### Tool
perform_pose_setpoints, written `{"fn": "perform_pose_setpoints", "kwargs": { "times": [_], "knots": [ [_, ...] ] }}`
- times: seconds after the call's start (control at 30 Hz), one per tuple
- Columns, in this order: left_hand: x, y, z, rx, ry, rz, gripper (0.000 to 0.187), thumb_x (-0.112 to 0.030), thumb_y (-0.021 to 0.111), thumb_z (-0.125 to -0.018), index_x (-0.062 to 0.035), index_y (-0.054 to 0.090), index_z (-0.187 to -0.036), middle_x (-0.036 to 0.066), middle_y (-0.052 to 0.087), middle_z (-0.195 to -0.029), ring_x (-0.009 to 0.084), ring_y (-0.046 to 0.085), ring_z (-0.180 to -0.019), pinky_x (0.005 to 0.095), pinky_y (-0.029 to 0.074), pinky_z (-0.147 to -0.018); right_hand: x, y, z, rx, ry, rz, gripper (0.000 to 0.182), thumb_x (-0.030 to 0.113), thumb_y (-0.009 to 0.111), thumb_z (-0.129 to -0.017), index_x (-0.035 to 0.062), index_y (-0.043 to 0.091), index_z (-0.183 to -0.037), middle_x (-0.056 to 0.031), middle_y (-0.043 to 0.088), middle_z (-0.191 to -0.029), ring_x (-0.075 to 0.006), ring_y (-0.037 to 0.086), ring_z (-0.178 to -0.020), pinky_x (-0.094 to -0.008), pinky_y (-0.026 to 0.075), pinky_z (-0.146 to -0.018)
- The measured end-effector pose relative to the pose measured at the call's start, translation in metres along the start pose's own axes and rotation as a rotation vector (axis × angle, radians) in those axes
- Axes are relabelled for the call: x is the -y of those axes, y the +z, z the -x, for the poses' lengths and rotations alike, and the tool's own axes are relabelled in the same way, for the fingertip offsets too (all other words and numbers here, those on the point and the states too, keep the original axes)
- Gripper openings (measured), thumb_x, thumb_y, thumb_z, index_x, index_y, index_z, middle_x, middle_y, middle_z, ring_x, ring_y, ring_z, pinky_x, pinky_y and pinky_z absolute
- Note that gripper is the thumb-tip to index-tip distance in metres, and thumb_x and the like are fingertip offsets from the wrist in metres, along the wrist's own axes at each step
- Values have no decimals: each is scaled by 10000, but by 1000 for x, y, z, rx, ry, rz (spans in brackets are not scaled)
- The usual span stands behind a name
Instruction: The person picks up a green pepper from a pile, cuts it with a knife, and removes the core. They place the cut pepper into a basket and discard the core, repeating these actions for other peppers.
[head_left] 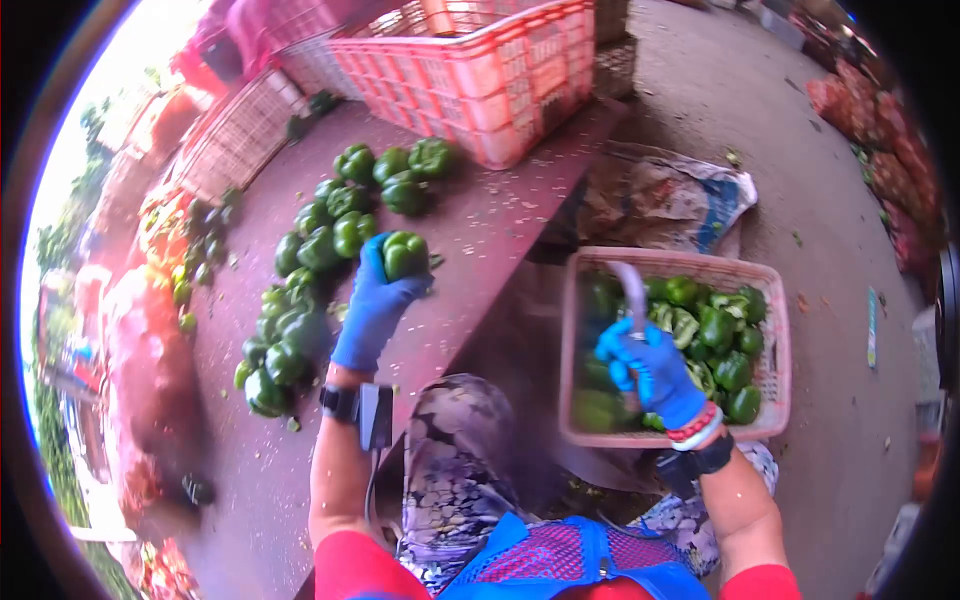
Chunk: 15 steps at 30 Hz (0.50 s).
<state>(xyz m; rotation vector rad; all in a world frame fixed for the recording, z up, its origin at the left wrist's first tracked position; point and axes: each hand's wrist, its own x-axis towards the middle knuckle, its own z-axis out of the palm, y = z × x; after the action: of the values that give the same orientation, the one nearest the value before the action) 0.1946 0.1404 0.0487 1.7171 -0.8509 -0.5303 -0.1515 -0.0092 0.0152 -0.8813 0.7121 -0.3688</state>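
Gloved in blue, my left hand [385,295] grips a green bell pepper [406,256] above the dark red table [470,250], beside a long row of green peppers [320,250]. My right hand [650,372], also in a blue glove, is closed around a knife [633,290] whose curved blade points up and away. It is over a pink crate [778,330] that holds several green peppers, some of them cut open.
A large pink crate [480,85] stands at the table's far end. Red mesh sacks [150,370] lie along the left, and more sacks [880,140] are at the far right. A torn bag [660,200] lies beyond the pepper crate.
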Motion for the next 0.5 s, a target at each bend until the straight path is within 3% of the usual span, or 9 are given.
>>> {"fn": "perform_pose_setpoints", "kwargs": {
  "times": [0.07,0.1,0.13,0.2,0.27,0.3,0.37,0.43,0.5],
  "knots": [
    [-26,55,14,181,-17,99,546,-84,766,-775,-65,532,-1268,52,627,-1070,125,589,-952,301,523,-816,5,12,8,61,-39,104,357,213,702,-934,57,621,-1245,-7,651,-848,-57,550,-595,-198,435,-522],
    [-54,87,28,195,-109,83,520,-93,771,-779,-62,554,-1251,42,620,-1092,127,578,-965,307,509,-854,12,20,15,23,-172,334,460,184,678,-928,41,569,-1352,-19,648,-897,-64,561,-654,-227,473,-578],
    [-51,111,34,257,-48,101,510,-117,783,-789,-76,564,-1248,63,624,-1087,158,596,-978,313,509,-864,2,16,9,-81,-588,730,501,168,663,-906,15,549,-1370,-75,657,-956,-135,593,-720,-290,518,-655],
    [-47,160,46,251,0,-26,502,-41,749,-808,-81,537,-1261,37,608,-1106,135,583,-995,302,509,-885,0,14,6,-220,-674,752,502,183,702,-873,24,543,-1321,-215,677,-904,-350,692,-805,-446,545,-732],
    [-44,190,56,198,216,-237,582,-95,822,-762,-66,527,-1262,112,593,-1140,234,605,-1044,366,505,-903,-3,5,7,-284,-717,838,512,157,646,-879,18,504,-1351,-285,677,-986,-457,673,-902,-506,538,-765],
    [-44,200,59,170,312,-310,625,-116,844,-742,-63,517,-1272,135,577,-1161,277,605,-1054,387,503,-910,-1,0,9,-304,-588,937,524,126,600,-864,6,487,-1362,-316,663,-991,-497,641,-946,-539,529,-797],
    [-43,211,61,154,471,-385,736,-173,881,-708,-64,486,-1319,179,537,-1184,369,596,-1062,435,497,-925,7,-3,15,-331,-472,950,530,115,582,-860,6,484,-1369,-321,663,-987,-496,644,-940,-543,529,-803],
    [-42,220,61,165,492,-349,757,-172,875,-714,-67,475,-1347,175,535,-1200,360,603,-1076,432,504,-923,10,-6,18,-365,-413,967,538,97,568,-848,23,485,-1375,-318,663,-990,-496,644,-935,-542,533,-808],
    [-47,223,62,194,481,-282,782,-152,843,-731,-67,447,-1399,173,551,-1226,337,614,-1120,421,518,-928,9,-13,15,-366,-507,927,542,88,573,-844,32,487,-1376,-309,665,-999,-493,645,-939,-540,534,-808]
  ]
}}
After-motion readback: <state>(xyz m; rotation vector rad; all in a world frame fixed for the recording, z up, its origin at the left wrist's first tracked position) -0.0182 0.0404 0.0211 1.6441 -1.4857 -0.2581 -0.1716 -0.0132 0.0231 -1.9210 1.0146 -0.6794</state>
